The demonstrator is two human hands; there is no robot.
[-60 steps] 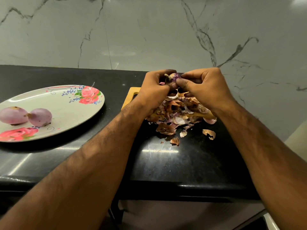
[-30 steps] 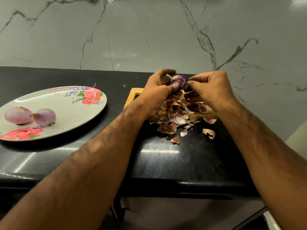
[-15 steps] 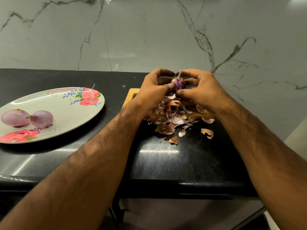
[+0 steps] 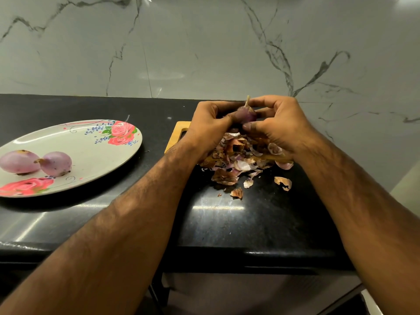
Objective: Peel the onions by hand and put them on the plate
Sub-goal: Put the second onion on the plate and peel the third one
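Note:
A small purple onion [image 4: 245, 115] with a dry stem pointing up sits between both hands above the peel pile. My left hand [image 4: 210, 125] grips it from the left, thumb against its side. My right hand [image 4: 278, 123] curls round it from the right, fingers over the top and thumb under it. Most of the onion is hidden by the fingers. Two peeled pale-pink onions [image 4: 19, 161] [image 4: 56, 163] lie side by side on the left part of the oval floral plate [image 4: 95, 153].
A heap of brown and purple onion skins [image 4: 241, 158] covers a wooden cutting board [image 4: 179, 130] on the black counter [image 4: 227, 219]. Loose skin bits [image 4: 283, 183] lie in front of it. A marble wall stands behind. The counter's front edge is near.
The onion has been turned between the hands, so its stem now points up. Both hands stay over the peel pile. The plate and its two onions are unchanged.

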